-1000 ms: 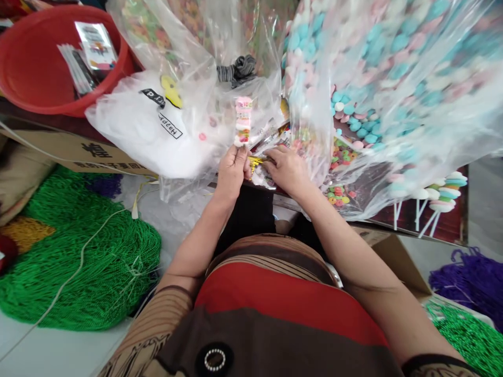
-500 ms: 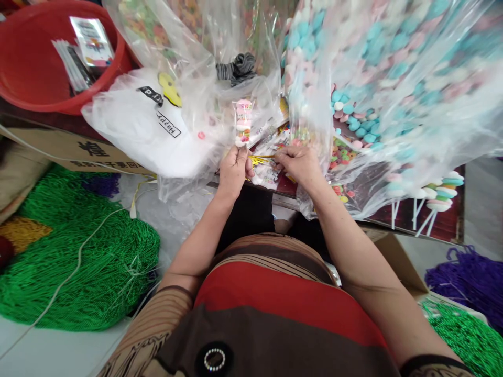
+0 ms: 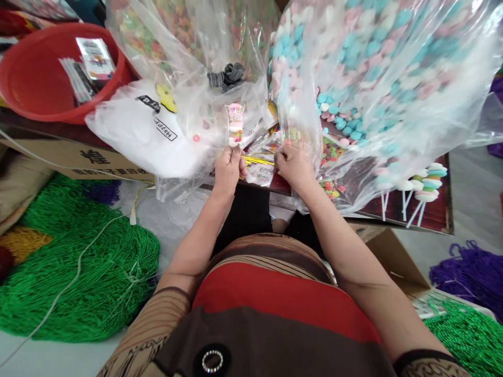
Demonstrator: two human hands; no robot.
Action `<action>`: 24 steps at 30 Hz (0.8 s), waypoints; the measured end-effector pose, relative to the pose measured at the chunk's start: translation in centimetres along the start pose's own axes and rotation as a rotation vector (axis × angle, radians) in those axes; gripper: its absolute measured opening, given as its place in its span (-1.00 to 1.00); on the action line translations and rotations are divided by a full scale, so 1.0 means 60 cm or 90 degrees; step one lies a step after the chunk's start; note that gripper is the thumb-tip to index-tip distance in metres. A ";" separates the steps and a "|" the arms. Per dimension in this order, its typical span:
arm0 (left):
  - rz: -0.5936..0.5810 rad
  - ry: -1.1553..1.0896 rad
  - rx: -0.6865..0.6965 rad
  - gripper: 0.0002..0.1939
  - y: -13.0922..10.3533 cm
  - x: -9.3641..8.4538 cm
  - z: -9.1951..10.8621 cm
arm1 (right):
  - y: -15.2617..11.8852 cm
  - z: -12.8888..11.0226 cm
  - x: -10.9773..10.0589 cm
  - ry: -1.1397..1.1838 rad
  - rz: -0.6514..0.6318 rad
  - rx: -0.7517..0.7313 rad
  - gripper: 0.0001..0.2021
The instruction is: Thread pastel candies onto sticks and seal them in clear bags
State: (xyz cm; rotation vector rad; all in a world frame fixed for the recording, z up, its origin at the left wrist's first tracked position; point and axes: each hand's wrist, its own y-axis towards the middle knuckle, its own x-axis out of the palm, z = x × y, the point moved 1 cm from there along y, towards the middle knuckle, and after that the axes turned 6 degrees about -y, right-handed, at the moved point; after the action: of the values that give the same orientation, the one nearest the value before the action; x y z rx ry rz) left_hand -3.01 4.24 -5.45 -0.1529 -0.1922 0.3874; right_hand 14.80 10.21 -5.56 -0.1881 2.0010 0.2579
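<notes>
My left hand (image 3: 229, 168) is closed around the lower end of a wrapped candy stick (image 3: 236, 124), which stands upright above the fingers in clear film with pink, white and coloured pieces. Yellow-gold twist ties (image 3: 257, 161) lie between the two hands, over printed wrappers (image 3: 260, 175). My right hand (image 3: 294, 165) has its fingers pinched together at the right end of the ties; what it grips there is too small to make out.
A red basin (image 3: 39, 78) holds packets at the back left. Big clear bags of candy (image 3: 369, 47) fill the back and right. Marshmallow lollipops (image 3: 426, 191) lie at the table's right edge. Green bead strings (image 3: 78, 267) cover the floor at left; an open carton (image 3: 396, 262) stands at right.
The view has shifted slightly, so the table's contents sit a little further left. More of the gold ties shows between my hands. Both hands remain closed, the left still on the wrapped candy.
</notes>
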 end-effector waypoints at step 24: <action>-0.030 0.000 0.013 -0.74 0.000 -0.004 0.002 | 0.054 -0.010 -0.014 0.211 -0.055 0.108 -0.85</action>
State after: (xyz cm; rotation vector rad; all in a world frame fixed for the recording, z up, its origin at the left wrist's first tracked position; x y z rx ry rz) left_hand -3.27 4.14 -5.35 -0.1286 -0.1921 0.3416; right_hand 13.83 13.19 -4.22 -0.2201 2.3232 -0.0008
